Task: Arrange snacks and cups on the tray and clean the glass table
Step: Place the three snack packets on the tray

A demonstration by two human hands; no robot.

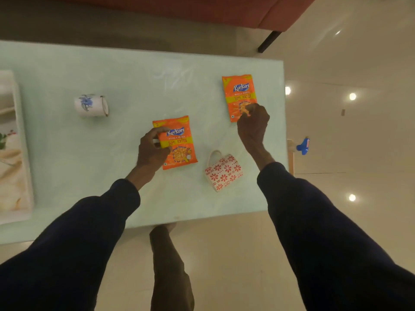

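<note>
Two orange Kurkure snack packets lie on the pale glass table. My left hand grips the left edge of the near packet. My right hand pinches the lower edge of the far packet. Between my arms, a white cup with red flowers lies on its side. Further left, a white cup with a blue flower lies tipped over too. The tray, white with a printed pattern, shows partly at the left edge.
A red sofa with a dark leg stands beyond the table's far side. A blue and white object sits just off the table's right edge. My foot shows on the glossy floor below the near edge.
</note>
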